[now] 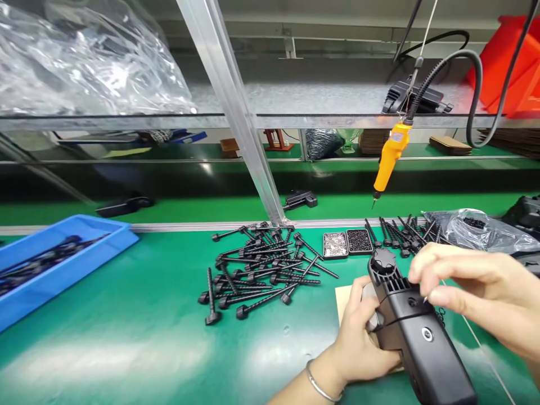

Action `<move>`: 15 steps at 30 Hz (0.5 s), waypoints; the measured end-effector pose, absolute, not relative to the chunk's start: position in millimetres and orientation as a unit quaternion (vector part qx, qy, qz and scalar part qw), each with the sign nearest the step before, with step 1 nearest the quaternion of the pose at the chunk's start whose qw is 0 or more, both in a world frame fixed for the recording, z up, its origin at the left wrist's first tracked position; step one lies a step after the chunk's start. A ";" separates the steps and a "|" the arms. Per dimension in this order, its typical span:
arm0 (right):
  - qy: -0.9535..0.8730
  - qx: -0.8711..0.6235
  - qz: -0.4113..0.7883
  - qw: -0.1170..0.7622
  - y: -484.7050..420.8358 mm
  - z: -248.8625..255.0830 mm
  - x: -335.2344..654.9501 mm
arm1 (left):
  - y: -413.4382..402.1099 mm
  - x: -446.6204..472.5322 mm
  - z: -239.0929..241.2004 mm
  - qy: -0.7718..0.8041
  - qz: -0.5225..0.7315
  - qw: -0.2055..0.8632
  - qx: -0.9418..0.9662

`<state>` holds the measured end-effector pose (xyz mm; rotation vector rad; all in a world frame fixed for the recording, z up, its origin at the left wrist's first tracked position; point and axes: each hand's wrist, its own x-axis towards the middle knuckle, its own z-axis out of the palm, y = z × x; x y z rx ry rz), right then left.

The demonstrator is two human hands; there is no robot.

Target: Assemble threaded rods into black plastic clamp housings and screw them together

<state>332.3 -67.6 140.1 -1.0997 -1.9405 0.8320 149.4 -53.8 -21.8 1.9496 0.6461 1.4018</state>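
Closest to the camera, a black device (409,329) fills the lower right of the frame, its long axis slanting from a round knob (383,261) at the upper-left end down toward the bottom edge. Its upward face has a dark recessed hole (412,302) and, lower down, a silver ring (427,334).

The left hand (363,343) is clamped on the device from its left side, and a metal bracelet (317,385) circles that wrist. The right hand (489,292) comes in from the right edge, thumb and fingertips drawn close together, with a tiny pale speck at the tips; I cannot tell whether they pinch a part or touch the housing. From those fingertips the hole lies just to the left, across the device's long axis, so the right hand is the nearer one to it, while the left grips lower and farther left.

Beneath the device, a tan board (342,298) shows at its left. Just above the knob, toward the centre of the frame, stand two small trays, a tray of silvery bits (336,257) and a tray of black bits (359,251). Black rods (252,277) lie heaped mid-frame. Above the right hand lies a clear bag (502,239); higher up, an orange screwdriver (391,157) hangs tip down. A blue bin (84,271) sits at the left edge.
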 end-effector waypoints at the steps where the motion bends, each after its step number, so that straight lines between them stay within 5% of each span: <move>1: -0.763 -0.428 0.323 0.361 -71.0 139.0 329.7 | -53.3 149.4 -22.7 0.247 0.533 0.323 0.742; 10: -0.712 -0.437 0.417 0.358 -65.7 122.8 322.0 | -50.9 150.8 -23.2 0.224 0.549 0.309 0.744; 15: -0.764 -0.441 0.304 0.361 -68.2 122.9 322.8 | -51.8 149.5 -24.2 0.230 0.548 0.321 0.737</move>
